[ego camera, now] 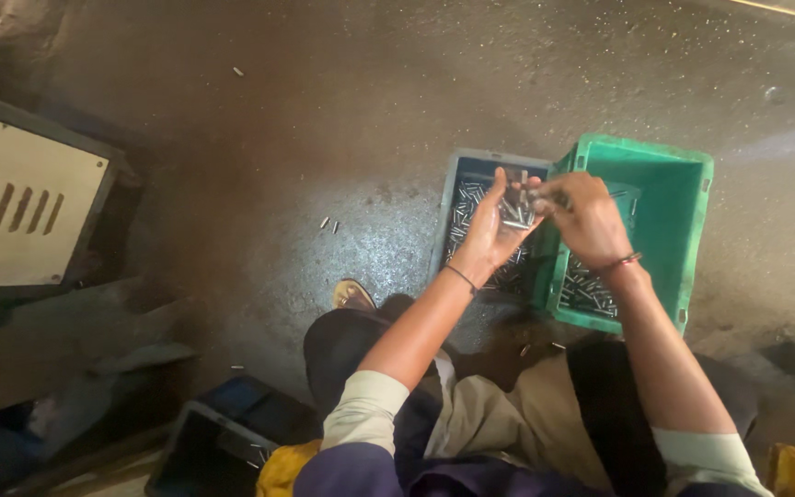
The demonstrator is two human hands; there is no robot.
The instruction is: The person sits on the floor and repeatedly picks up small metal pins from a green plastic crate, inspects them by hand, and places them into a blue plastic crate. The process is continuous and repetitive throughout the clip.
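Cupped palm-up, the left hand (492, 228) carries a small heap of metal pins (514, 213) on its palm and fingers, above the grey bin (460, 170). Right hand (587, 216) sits just beside it, fingertips pinched together over the heap at the pins' right edge; whether a pin is actually between them cannot be told. Both hands hover over the seam between grey bin and green crate (687, 198). More pins lie loose in the grey bin and on the crate's floor. A few stray pins (328, 224) rest on the concrete floor (342, 101), well apart to the left.
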